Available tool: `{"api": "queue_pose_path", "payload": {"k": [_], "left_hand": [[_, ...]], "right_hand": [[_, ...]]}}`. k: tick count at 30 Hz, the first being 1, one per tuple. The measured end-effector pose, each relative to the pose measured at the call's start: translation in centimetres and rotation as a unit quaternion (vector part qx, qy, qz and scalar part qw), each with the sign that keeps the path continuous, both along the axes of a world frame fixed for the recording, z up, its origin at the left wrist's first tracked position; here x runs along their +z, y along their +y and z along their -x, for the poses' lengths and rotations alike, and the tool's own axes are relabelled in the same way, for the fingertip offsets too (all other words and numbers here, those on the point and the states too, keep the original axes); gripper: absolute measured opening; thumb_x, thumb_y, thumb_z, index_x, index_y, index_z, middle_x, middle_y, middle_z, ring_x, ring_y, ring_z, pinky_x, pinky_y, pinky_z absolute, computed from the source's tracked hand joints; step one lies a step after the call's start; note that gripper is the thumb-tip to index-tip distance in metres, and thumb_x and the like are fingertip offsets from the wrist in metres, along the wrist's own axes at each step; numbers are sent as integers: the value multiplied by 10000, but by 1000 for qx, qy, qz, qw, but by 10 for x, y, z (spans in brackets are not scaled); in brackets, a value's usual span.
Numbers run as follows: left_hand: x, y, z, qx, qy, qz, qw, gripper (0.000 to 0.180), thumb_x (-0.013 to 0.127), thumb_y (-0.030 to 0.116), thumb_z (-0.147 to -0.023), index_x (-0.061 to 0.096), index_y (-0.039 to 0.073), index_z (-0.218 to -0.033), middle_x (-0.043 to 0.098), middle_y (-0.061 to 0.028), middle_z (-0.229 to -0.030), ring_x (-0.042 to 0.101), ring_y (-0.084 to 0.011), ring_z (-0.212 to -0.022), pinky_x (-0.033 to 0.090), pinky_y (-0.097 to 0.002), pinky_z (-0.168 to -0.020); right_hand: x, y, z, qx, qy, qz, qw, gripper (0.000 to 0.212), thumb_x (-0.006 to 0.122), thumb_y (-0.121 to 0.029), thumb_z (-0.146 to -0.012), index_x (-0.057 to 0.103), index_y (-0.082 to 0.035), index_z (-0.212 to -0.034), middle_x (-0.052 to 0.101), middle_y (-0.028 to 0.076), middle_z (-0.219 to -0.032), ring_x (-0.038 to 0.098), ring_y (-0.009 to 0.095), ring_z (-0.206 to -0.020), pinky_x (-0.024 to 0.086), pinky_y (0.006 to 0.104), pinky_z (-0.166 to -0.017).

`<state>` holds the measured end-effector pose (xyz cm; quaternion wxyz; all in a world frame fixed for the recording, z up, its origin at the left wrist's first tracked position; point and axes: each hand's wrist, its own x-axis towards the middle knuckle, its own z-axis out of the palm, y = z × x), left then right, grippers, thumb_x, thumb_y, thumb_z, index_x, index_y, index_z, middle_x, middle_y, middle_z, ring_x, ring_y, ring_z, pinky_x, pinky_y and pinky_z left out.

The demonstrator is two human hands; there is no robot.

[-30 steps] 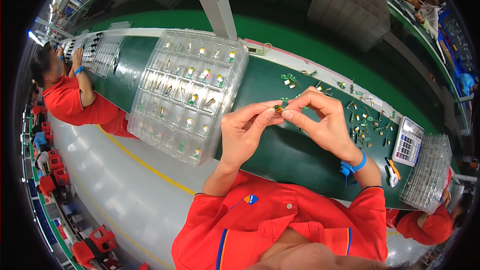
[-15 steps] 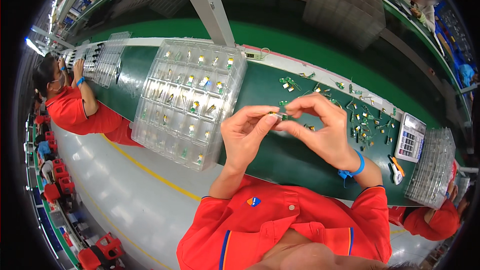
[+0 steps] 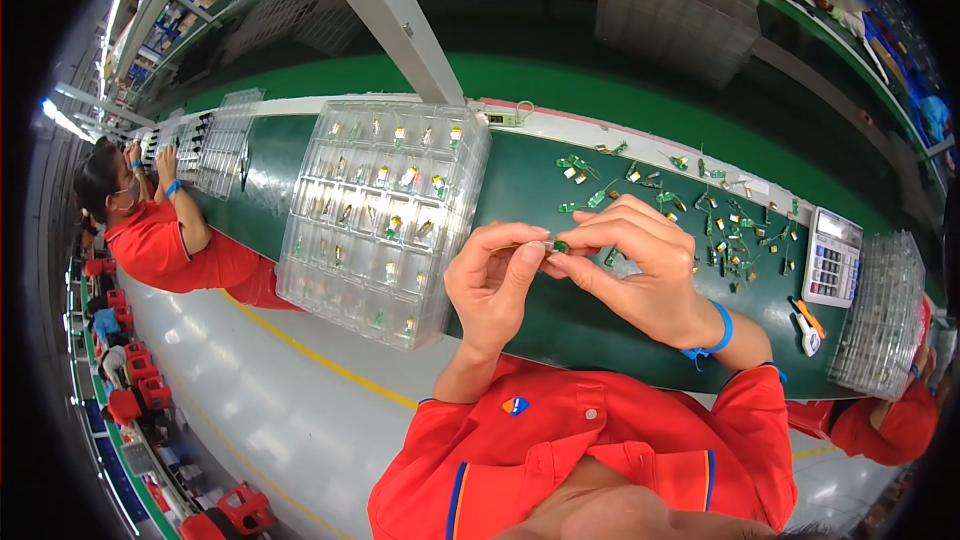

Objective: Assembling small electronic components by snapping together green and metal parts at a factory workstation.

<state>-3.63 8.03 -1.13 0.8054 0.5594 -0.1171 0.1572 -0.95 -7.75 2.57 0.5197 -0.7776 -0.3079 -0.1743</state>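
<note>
My left hand (image 3: 490,290) and my right hand (image 3: 642,265) meet above the green worktable (image 3: 560,315). Between their fingertips is a small green circuit board (image 3: 560,246) with a shiny metallic part, pinched from both sides. The fingers cover most of it, so its details are hidden. A blue band (image 3: 712,332) circles my right wrist. Beyond my right hand, several loose small green boards (image 3: 735,245) with wires and yellow-white parts lie scattered. To the left stands a stack of clear compartment trays (image 3: 468,175), the top one holding similar small parts in its cells.
A calculator (image 3: 832,258) and an orange-and-white cutter (image 3: 808,328) lie at the right, beside another clear tray stack (image 3: 878,315). A grey post (image 3: 395,20) rises behind the left trays. Co-workers in red (image 3: 165,240) sit left and right.
My right thumb and fingers have closed in on the small board, where they stood further apart before. The whole view has shifted slightly, with the table appearing lower.
</note>
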Motion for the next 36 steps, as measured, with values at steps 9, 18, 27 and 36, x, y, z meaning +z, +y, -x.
{"api": "queue_pose_path", "payload": {"k": [9,18,27,36], "left_hand": [[-3,5,0,-46,-16,-6,999,103,531,-38,-903,543,-60,-1003,605,-144,-894,651,-184,-700,559,-274,-628],[3,5,-1,-64,-17,10,998,117,535,-54,-886,535,-69,-1002,579,-156,-919,644,-203,-728,584,-297,-607],[-3,11,0,-123,-35,-53,990,82,547,18,-904,552,-54,-943,564,-142,-888,602,-164,-665,520,-246,-529],[-10,3,-3,9,-163,-98,982,124,555,97,-926,547,-16,-874,545,-98,-830,429,-74,-558,341,-210,-459]], "right_hand": [[1,-4,0,20,15,-8,1000,183,770,2,-671,681,-10,-831,672,78,-745,623,184,-656,552,359,-787],[5,-4,1,27,4,-26,999,193,784,-16,-672,686,-18,-837,677,87,-750,634,199,-672,554,352,-784],[5,-4,6,65,24,-67,995,198,803,-30,-658,687,-11,-818,684,89,-750,649,204,-677,553,344,-766],[8,-1,10,75,31,-60,995,203,806,-39,-663,689,-15,-827,689,90,-772,665,221,-722,524,304,-678]]}}
